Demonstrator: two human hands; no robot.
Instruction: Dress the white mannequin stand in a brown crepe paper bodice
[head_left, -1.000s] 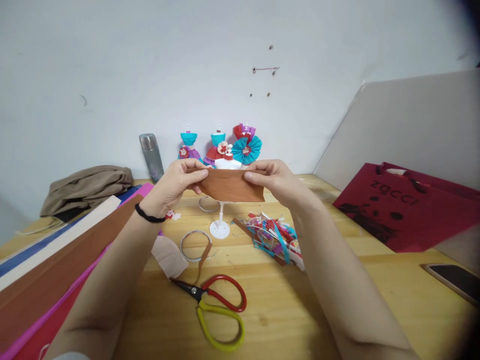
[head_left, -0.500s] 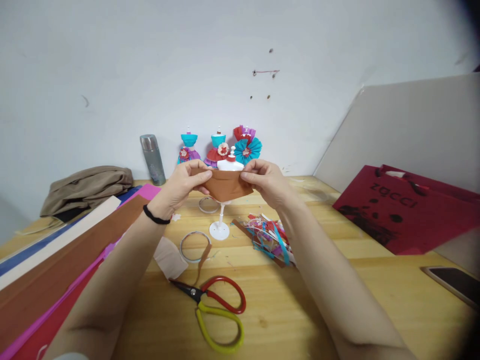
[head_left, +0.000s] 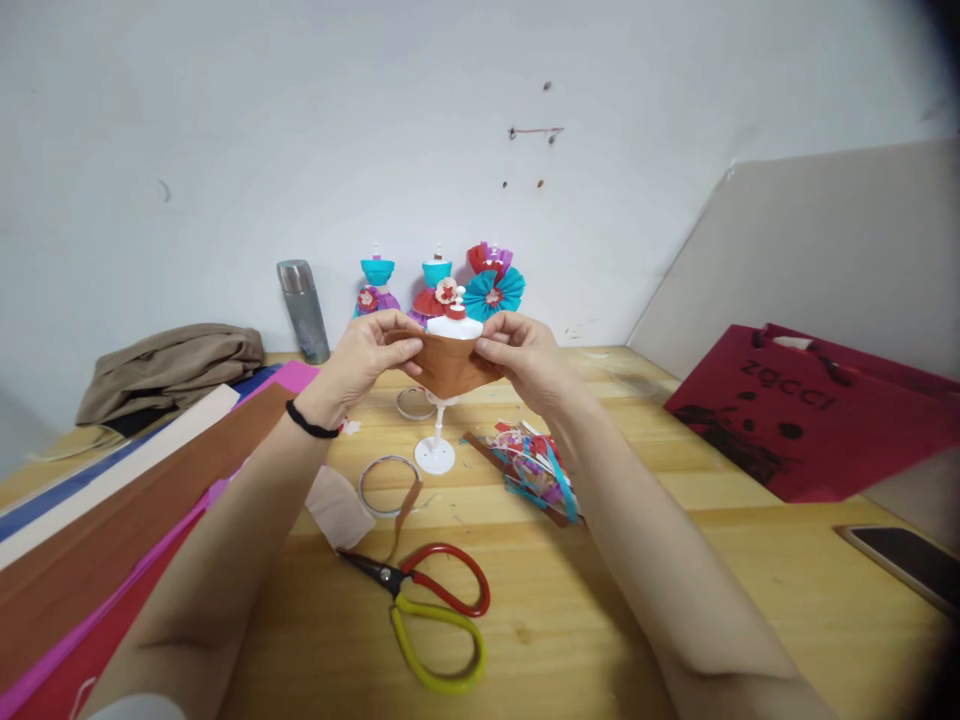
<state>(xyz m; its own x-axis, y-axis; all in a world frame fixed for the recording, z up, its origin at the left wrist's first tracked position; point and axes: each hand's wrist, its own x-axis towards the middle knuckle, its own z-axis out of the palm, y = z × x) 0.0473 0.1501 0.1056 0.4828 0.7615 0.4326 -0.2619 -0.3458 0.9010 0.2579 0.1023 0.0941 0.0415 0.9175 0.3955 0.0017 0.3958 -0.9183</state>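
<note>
A piece of brown paper [head_left: 450, 365] stretches across the front of a small white dress form [head_left: 456, 326] with a red band at its neck. My left hand [head_left: 375, 350] pinches the paper's left end between thumb and fingers. At the other end, my right hand [head_left: 521, 355] grips the paper the same way. The form's white round base [head_left: 435, 455] stands on the table below, while its torso is mostly hidden behind the paper. Nearer to me lie scissors [head_left: 420, 600] with one red and one yellow handle.
Three dressed forms [head_left: 436, 285] line the wall beside a flask [head_left: 303, 310]. Paper scraps [head_left: 529, 465] lie right of the base, wire rings [head_left: 390, 486] left. Coloured paper sheets [head_left: 142, 510] and brown cloth [head_left: 172, 372] fill the left; a red bag [head_left: 810, 420] and phone [head_left: 904, 555] lie right.
The dress form has shifted slightly left and its base with it. Both hands still hold the brown paper, now drawn a little closer around the form. The view has tilted slightly.
</note>
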